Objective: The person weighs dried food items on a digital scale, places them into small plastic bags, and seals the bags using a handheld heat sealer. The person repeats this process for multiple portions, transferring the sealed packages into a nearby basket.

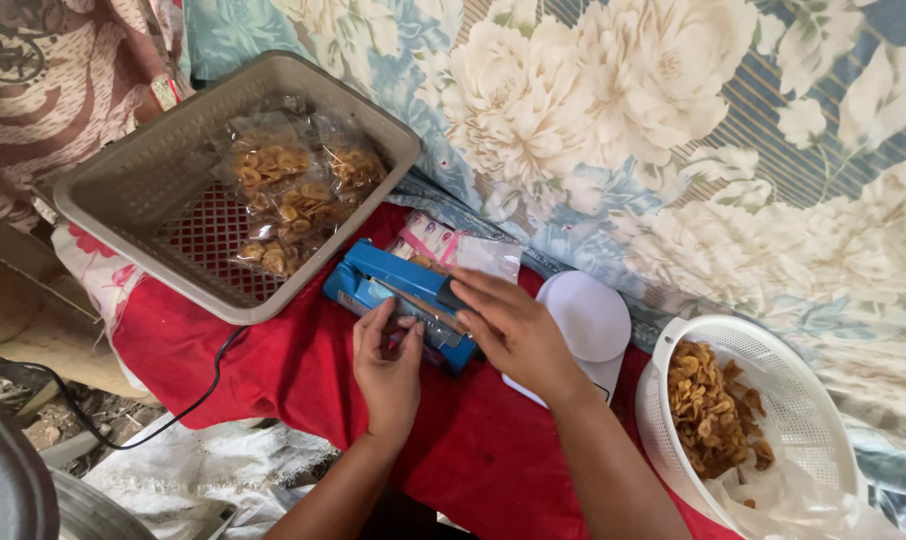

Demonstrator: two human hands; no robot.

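- Blue heat sealer (398, 285) sits pretty much dead centre on the red cloth (273, 370) covering the tabletop, angled so one end points far-left and the other near-right.
- Right hand (513, 335) is laid flat over the sealer's right end, fingers stretched out and pressing on the arm, not wrapped around anything.
- Left hand (388, 365) is right at the near edge of the sealer, fingers curled in narrow and pinching what looks like the edge of a clear bag (473, 255). Can't really tell how much of the bag it's got.
- That clear bag pokes out the far side of the sealer, with some snack chips inside and a pinkish label strip next to it.
- Far-left there's a beige plastic basket (133, 185) with sealed packs of chips (288, 195) piled in it, touching the sealer's far-left corner or just beside it.
- A black power cord (188, 405) runs off the near-left of the cloth.
- White round scale (588, 320) is just right of the right hand, partly under the wrist.
- Near-right, a white colander (803, 385) holds loose fried chips (708, 405), well apart from the sealer.
- Floral bedsheet-type fabric (673, 120) fills the far side.
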